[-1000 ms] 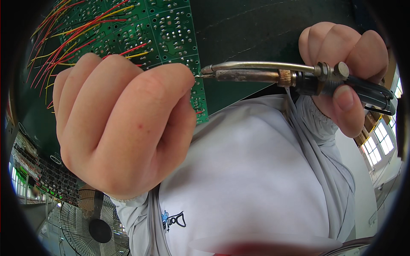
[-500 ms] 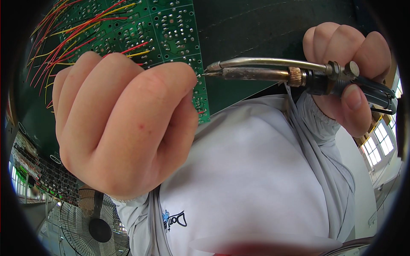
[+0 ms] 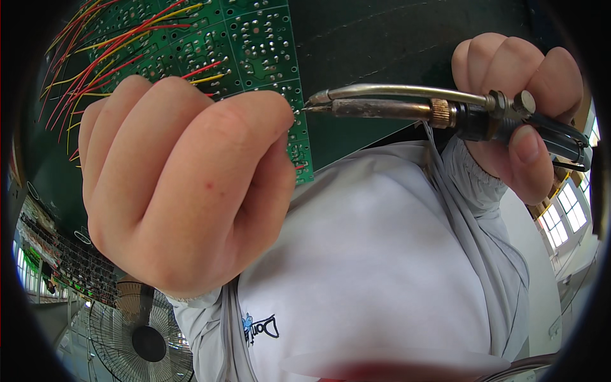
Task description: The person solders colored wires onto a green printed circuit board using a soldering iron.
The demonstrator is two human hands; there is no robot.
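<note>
My right hand (image 3: 517, 79) is wrapped round the handle of a soldering iron (image 3: 385, 109), which has a thin metal feed tube (image 3: 407, 91) running along its barrel. Its pointed tip touches or nearly touches solder joints near the right edge of a green circuit board (image 3: 261, 48). My left hand (image 3: 178, 191) is closed in a pinch over the board, thumb and forefinger close beside the tip. What those fingers hold is hidden behind them. Red, yellow and black wires (image 3: 114, 48) stick out from the board at the upper left.
The board lies on a dark green work surface (image 3: 382, 44). At lower left stands a fan (image 3: 148, 344) with a wire guard, below a dark rack-like grid (image 3: 76, 261). Windows (image 3: 563, 216) show at the far right.
My left hand and the iron's front end have edged up very slightly. Both grips look the same, and the board has not moved.
</note>
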